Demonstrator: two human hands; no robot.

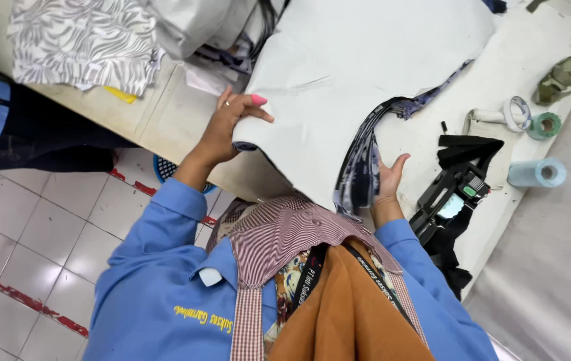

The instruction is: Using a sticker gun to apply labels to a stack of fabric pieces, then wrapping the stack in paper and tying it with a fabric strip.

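Left hand [222, 134]: grip pinched on the left edge of a large, pale grey sheet of stiff cut material [339, 87]; thumb with pink nail on top, fingers curled under the edge, which is lifted off the counter [165, 124].

Right hand [387, 179]: grip spread, palm open and turned toward the sheet's lower edge; fingers lie against a bundle of dark blue patterned fabric strips [362, 167] that hangs from under the sheet. Whether it actually clasps the strips cannot be told.

Pale grey sheet: lies across the middle of the beige counter, curved along its right side, its near corner over the person's chest.

Beside the right hand: black hand-held tool with a small green and white panel [456, 194], resting on white board [526, 73], with black fabric pieces [466, 148] just above it.

Far right: light blue roll [538, 172], green roll [543, 125], white tape dispenser [502, 115].

Upper left: grey-and-white zebra-patterned folded cloth [85, 41].

Below: white tiled floor [38, 234] with red joint lines.
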